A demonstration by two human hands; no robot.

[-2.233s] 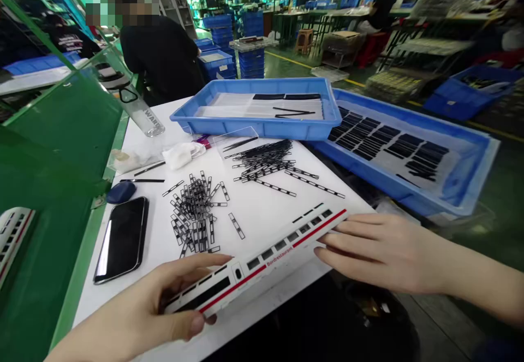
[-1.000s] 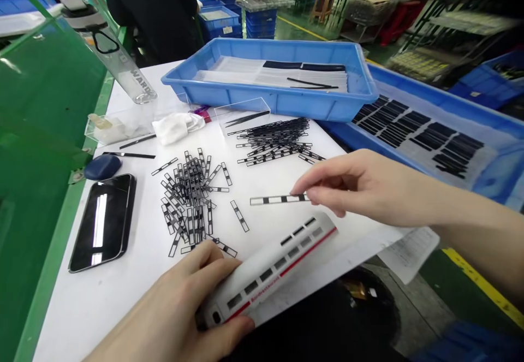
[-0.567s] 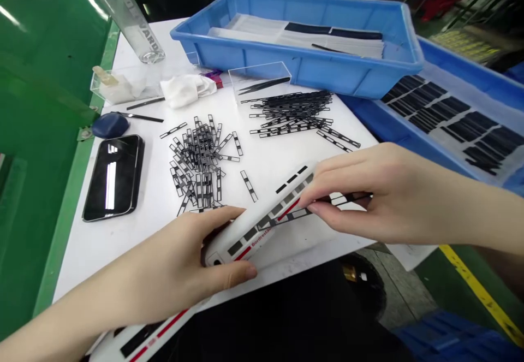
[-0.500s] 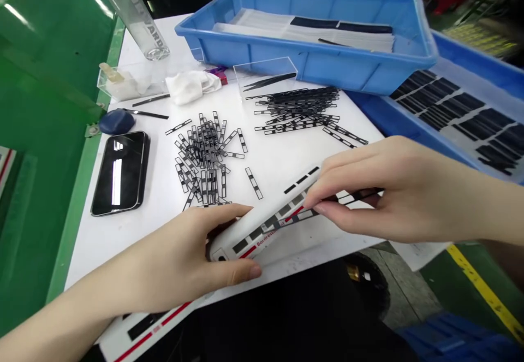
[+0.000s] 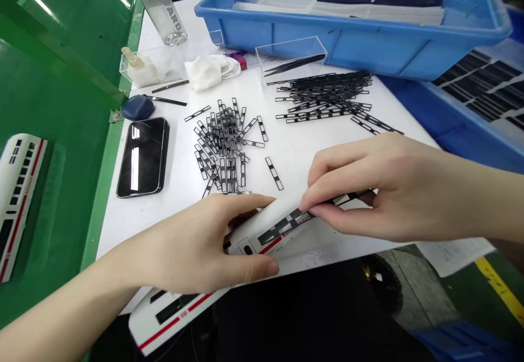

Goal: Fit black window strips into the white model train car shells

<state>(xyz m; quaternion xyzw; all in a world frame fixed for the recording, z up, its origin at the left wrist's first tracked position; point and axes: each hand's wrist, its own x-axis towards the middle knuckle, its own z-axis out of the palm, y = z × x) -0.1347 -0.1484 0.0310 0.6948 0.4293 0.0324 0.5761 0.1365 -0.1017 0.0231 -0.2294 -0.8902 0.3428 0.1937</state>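
The left hand (image 5: 192, 244) is closed around a white model train carriage shell (image 5: 262, 236), with the fingers over its far side and the thumb along its near side. The shell lies tilted on the near edge of the white bench (image 5: 295, 157), between both hands.

The right hand (image 5: 380, 187) is nearly closed. Its thumb and fingertips pinch a black-and-white window strip (image 5: 347, 198), which lies against the shell's window row.

A second carriage shell (image 5: 172, 313) projects past the near bench edge. A third (image 5: 18, 198) lies on the green panel (image 5: 61, 51) at left.

Two loose piles of strips lie beyond the hands: a left pile (image 5: 221, 149) and a right pile (image 5: 327, 97). Farther back are tweezers (image 5: 295, 64) on a clear acrylic box (image 5: 290, 51). A smartphone (image 5: 143, 157) lies at left, and a blue tray (image 5: 347, 40) stands at the far edge.
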